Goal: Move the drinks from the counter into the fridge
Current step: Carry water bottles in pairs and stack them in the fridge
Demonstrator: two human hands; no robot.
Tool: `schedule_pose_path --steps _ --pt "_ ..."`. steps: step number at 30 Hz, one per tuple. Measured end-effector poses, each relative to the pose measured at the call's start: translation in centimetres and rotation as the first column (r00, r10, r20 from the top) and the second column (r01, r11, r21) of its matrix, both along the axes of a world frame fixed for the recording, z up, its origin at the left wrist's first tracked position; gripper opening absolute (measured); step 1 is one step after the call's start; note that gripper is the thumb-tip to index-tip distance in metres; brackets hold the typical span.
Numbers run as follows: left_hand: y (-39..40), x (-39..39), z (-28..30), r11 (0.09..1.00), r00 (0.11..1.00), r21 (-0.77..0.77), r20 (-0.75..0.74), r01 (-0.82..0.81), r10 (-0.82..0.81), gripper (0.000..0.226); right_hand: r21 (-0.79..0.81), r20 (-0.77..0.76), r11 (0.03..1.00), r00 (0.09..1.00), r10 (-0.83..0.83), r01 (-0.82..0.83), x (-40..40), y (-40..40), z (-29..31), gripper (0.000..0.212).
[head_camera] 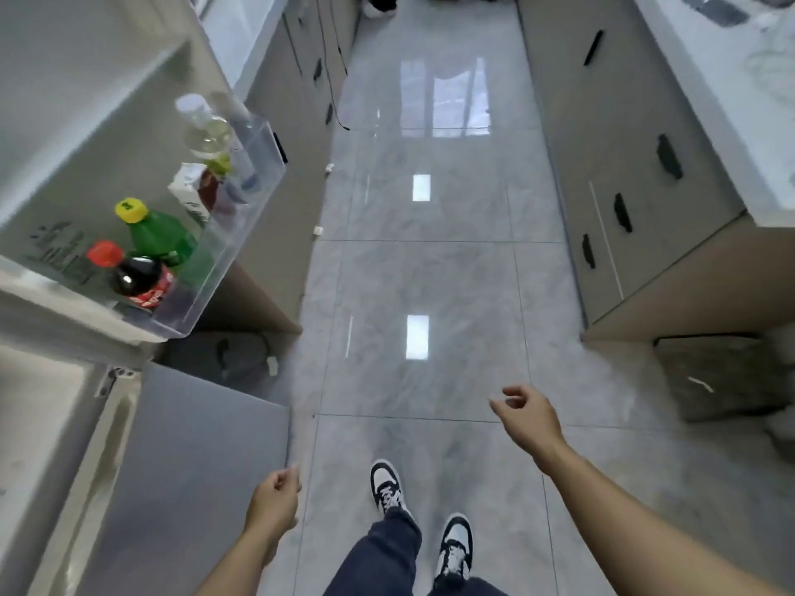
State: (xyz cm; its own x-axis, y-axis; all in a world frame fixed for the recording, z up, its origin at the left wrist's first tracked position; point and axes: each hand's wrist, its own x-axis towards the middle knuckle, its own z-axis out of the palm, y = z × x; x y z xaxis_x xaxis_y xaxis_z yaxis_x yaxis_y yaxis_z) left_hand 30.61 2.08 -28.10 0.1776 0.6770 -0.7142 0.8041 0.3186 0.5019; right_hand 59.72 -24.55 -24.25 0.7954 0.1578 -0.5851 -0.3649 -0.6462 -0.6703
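Note:
The open fridge door's clear shelf at the left holds several drinks: a cola bottle with a red cap, a green bottle with a yellow cap, a white carton, a dark red bottle with a green cap and a clear bottle with a white cap. My left hand hangs low near the edge of a lower grey fridge door, fingers loosely curled, holding nothing. My right hand is out over the floor, fingers loosely curled and empty.
A glossy grey tiled floor runs ahead between beige cabinets on the left and right with black handles. A white counter tops the right cabinets. A dark bin sits at the right. My feet are below.

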Motion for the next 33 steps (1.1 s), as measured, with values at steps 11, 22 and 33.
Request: schedule_pose_path --steps 11,22,33 --pt "3.6 2.1 -2.4 0.975 0.970 -0.152 -0.159 0.161 -0.185 0.025 -0.235 -0.184 0.941 0.940 -0.289 0.243 -5.5 -8.5 -3.3 0.038" --pt "8.6 20.3 -1.5 0.936 0.943 -0.132 -0.022 0.327 -0.332 0.017 -0.359 -0.237 0.877 0.877 -0.417 0.320 -2.3 -9.3 -4.2 0.035" --pt "8.2 35.0 1.9 0.978 0.979 -0.029 -0.012 0.205 -0.205 0.015 -0.323 -0.319 0.939 0.921 -0.224 0.117 19.9 -7.5 -5.9 0.040"
